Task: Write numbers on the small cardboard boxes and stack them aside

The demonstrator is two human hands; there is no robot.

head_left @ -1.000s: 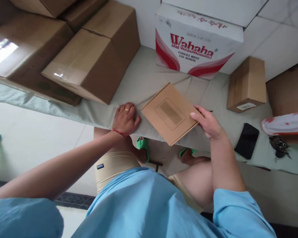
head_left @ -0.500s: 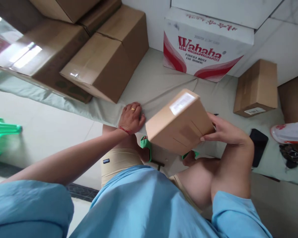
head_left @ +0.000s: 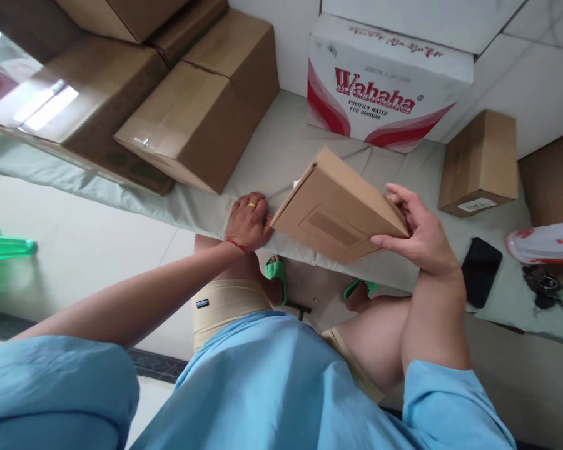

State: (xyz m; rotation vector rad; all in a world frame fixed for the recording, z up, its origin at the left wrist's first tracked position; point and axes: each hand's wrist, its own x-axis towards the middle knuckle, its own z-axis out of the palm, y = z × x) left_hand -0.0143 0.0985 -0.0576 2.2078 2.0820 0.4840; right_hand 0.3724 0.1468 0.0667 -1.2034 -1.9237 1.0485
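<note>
My right hand (head_left: 415,234) grips a small brown cardboard box (head_left: 335,209) by its right end and holds it tilted just above the grey cloth-covered table (head_left: 281,147). The box's taped side faces me, and a white label peeks out at its upper left edge. My left hand (head_left: 248,220) lies on the cloth at the table's front edge, fingers curled loosely, just left of the box's lower corner. It holds nothing that I can see.
Large brown cartons (head_left: 197,119) are stacked at the left. A white and red Wahaha carton (head_left: 380,87) stands at the back. A small brown box (head_left: 481,162), a black phone (head_left: 481,272), keys (head_left: 544,287) and a white and red object (head_left: 547,244) lie at the right.
My right hand lifted the box off the cloth, turned it label side up, and has now turned it back with the taped side toward me. My left hand stayed put.
</note>
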